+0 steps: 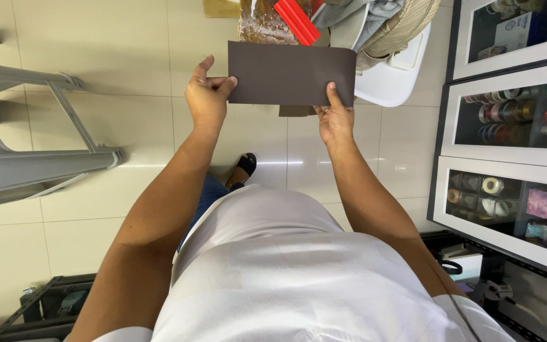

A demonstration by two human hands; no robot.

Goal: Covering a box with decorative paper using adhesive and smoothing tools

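A dark brown sheet (291, 73) is held flat near the top centre of the frame, above the tiled floor (115, 57). The left hand (206, 95) pinches its left edge, its grip closed on the sheet between thumb and fingers. The right hand (335, 117) holds the lower right corner, thumb on the face. Behind the sheet, a white chair (390, 79) carries a woven basket (403, 28) with grey cloth (356, 16) in it, beside a red strip (297, 21). At the right, a white-framed glass cabinet (508, 158) holds rolls of ribbon and tape (504, 113) on its shelves. A grey plastic stool (26, 158) lies at the left.
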